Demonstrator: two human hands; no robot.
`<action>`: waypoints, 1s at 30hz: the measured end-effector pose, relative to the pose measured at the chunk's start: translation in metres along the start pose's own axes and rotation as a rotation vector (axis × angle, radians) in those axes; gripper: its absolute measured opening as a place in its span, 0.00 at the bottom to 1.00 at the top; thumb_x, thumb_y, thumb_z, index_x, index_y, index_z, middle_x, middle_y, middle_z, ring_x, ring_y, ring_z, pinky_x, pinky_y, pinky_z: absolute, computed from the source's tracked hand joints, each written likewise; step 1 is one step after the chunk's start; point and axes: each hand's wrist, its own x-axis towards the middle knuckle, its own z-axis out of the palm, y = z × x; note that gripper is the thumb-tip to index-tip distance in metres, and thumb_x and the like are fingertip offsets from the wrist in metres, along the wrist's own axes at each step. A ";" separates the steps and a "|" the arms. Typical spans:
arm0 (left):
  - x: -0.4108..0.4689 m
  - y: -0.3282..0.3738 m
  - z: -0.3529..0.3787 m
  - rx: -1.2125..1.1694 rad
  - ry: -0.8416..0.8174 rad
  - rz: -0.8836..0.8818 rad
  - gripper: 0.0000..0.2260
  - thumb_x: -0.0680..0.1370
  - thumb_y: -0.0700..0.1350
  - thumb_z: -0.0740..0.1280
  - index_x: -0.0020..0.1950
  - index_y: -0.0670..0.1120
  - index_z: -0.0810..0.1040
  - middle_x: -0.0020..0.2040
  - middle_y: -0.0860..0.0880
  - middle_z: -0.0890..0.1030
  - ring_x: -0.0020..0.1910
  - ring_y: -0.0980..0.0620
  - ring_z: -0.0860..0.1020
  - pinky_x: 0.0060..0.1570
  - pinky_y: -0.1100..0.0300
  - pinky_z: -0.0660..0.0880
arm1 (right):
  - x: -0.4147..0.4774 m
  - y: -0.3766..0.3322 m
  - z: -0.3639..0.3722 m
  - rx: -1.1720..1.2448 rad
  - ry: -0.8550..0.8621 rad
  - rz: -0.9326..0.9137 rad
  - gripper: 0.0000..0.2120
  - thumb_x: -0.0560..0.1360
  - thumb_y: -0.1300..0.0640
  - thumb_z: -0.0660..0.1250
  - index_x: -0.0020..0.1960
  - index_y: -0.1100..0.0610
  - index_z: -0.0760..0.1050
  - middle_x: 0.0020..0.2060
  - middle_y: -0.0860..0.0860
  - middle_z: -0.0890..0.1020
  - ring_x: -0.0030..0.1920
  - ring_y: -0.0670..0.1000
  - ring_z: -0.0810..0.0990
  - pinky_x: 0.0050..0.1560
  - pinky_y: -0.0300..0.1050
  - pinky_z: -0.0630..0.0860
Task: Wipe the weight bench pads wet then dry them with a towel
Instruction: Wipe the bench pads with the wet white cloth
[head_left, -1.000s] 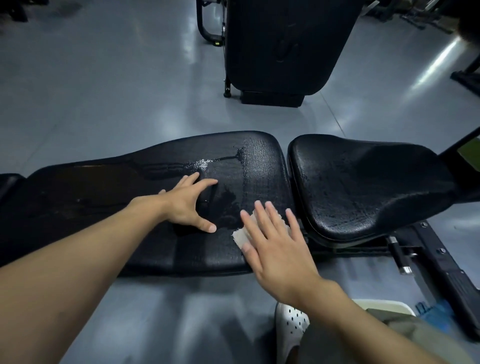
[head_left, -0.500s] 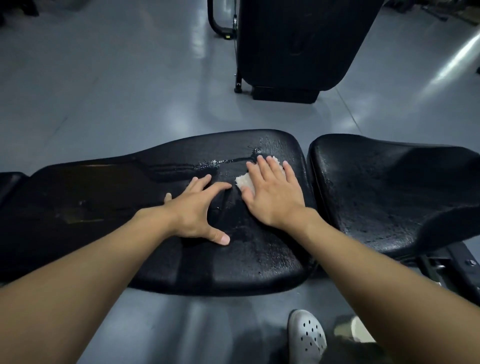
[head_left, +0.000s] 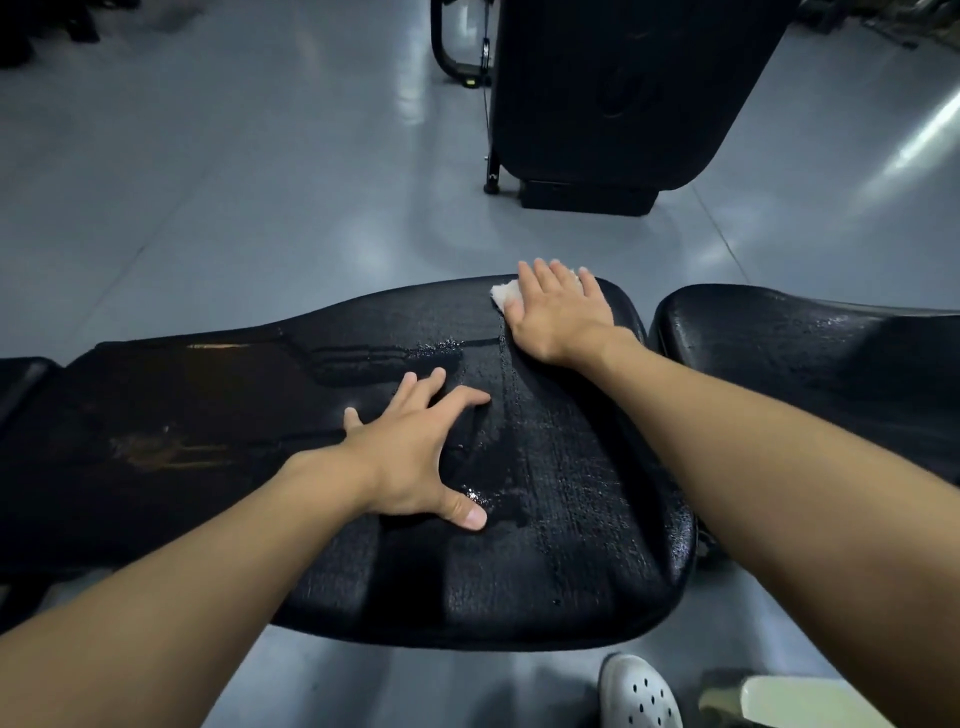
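The long black back pad (head_left: 545, 545) of the weight bench stretches across the view, wet and glistening with streaks and droplets. To its right sits the separate black seat pad (head_left: 810, 358), also beaded with water. My right hand (head_left: 558, 312) lies flat with straight fingers at the back pad's far edge, pressing a small white cloth (head_left: 503, 293) that peeks out on its left side. My left hand (head_left: 415, 452) rests spread on the middle of the back pad, thumb out toward me, holding nothing.
A large black padded machine (head_left: 623, 93) stands on the grey floor beyond the bench. A white perforated clog (head_left: 639, 693) shows at the bottom, on my side of the bench. Grey floor (head_left: 234, 182) stretches beyond the bench at the far left.
My right hand has slid the white cloth away from me, from the near edge of the back pad to its far edge. My left hand has stayed planted on the pad.
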 end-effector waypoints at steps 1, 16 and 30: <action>0.000 0.000 -0.001 -0.001 -0.002 -0.004 0.50 0.60 0.65 0.79 0.72 0.70 0.50 0.80 0.56 0.37 0.78 0.51 0.32 0.67 0.25 0.41 | -0.009 0.000 0.001 -0.004 0.003 -0.013 0.30 0.83 0.45 0.42 0.82 0.56 0.44 0.81 0.53 0.47 0.80 0.53 0.43 0.78 0.56 0.39; -0.009 0.007 0.000 0.051 0.047 -0.030 0.51 0.61 0.65 0.78 0.75 0.69 0.49 0.81 0.54 0.39 0.79 0.49 0.36 0.67 0.24 0.47 | -0.216 -0.026 0.037 -0.001 0.031 -0.165 0.36 0.79 0.42 0.40 0.78 0.62 0.61 0.78 0.58 0.61 0.79 0.57 0.56 0.78 0.57 0.51; -0.007 0.002 0.003 0.027 0.059 -0.060 0.50 0.62 0.65 0.78 0.75 0.68 0.50 0.81 0.53 0.40 0.79 0.46 0.37 0.67 0.25 0.48 | -0.184 -0.021 0.017 0.028 -0.191 -0.172 0.30 0.83 0.43 0.44 0.81 0.51 0.40 0.80 0.47 0.38 0.79 0.48 0.34 0.77 0.57 0.34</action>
